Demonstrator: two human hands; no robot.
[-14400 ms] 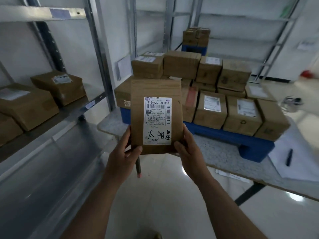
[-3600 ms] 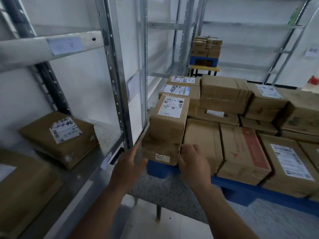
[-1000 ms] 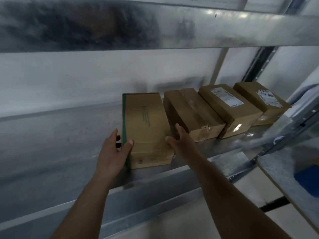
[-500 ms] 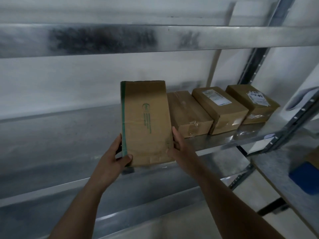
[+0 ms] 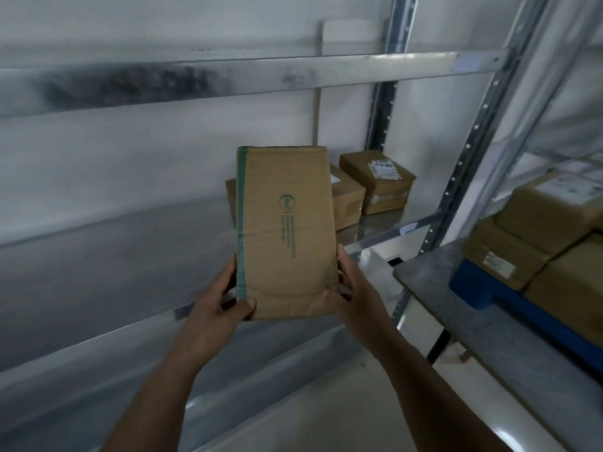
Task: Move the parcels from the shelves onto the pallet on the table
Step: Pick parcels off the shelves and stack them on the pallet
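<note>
One parcel (image 5: 287,233) held in both grips, left (image 5: 218,305) and right (image 5: 355,295); three remain shelved.

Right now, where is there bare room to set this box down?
The shelf is bare left of the held box; its right end holds parcels. The table has a bare corner strip before the blue pallet, which is crowded with stacked parcels.

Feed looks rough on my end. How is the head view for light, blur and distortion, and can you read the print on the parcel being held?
Head view: dim and soft; the shelf beam is motion-smeared, uprights bow from the wide lens, glare lies on the shelf edge. The held parcel, gripped by left hand and right hand, is sharpest; its green print is unreadable.
</note>
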